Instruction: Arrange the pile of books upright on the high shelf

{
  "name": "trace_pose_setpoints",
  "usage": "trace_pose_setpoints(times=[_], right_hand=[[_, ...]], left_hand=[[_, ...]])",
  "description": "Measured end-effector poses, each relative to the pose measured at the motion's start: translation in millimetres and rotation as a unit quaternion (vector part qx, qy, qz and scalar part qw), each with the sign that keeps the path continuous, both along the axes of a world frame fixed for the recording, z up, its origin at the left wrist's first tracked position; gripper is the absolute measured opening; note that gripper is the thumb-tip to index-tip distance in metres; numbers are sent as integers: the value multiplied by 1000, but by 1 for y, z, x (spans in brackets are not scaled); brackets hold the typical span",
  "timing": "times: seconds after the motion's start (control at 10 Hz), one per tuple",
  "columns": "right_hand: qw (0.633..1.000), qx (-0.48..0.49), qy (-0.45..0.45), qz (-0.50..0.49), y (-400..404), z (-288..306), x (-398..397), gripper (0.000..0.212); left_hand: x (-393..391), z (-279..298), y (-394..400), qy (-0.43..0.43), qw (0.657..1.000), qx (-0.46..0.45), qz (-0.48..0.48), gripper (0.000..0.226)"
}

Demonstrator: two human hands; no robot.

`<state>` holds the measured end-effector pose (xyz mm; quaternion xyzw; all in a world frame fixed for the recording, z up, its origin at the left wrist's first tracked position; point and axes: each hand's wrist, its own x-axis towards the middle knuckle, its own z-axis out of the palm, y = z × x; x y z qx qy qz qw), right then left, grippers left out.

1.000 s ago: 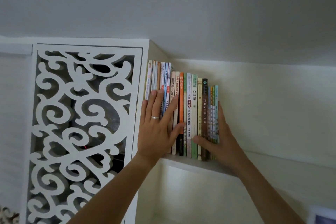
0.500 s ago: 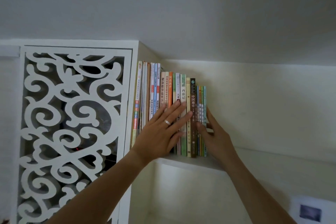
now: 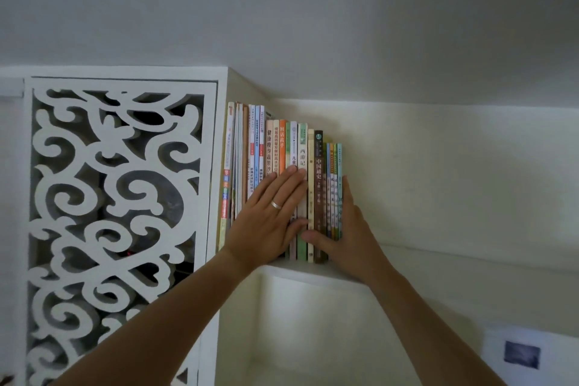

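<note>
Hands (image 3: 275, 213) flat against upright books (image 3: 282, 150)

From the row of upright books (image 3: 282, 178), your open room lies at three o'clock: the high shelf (image 3: 438, 263) runs bare along the back wall (image 3: 454, 172), with clear height up to the ceiling (image 3: 313, 25) at twelve o'clock. At nine o'clock the books butt against the cabinet side panel (image 3: 219, 147) beside the white scrollwork screen (image 3: 116, 197), so nothing passes there. Your left hand (image 3: 269, 216) lies flat over the middle spines and your right hand (image 3: 347, 229) presses the row's three o'clock end, blocking the front.
</note>
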<state>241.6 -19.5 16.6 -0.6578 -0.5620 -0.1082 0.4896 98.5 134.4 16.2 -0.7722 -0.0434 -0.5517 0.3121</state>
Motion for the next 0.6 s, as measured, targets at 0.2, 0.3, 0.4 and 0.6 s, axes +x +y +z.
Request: trace_pose_setpoints(times=[0.2,0.3,0.4,0.6], right_hand=[[1000,-1,5,-29,-2,1,-9,132],[999,-2,3,-36,0,1,-8,132],[998,-28,-2,-55,-6,0,-12,131],[991,-28,62,-112,-52,12,-34,109]], left_hand=[[-4,1,-6,30,998,1,61,65],[-6,0,-8,46,995,7,90,65],[-11,-3,-12,59,993,-5,99,66],[-36,12,-43,66,992,-106,-18,54]])
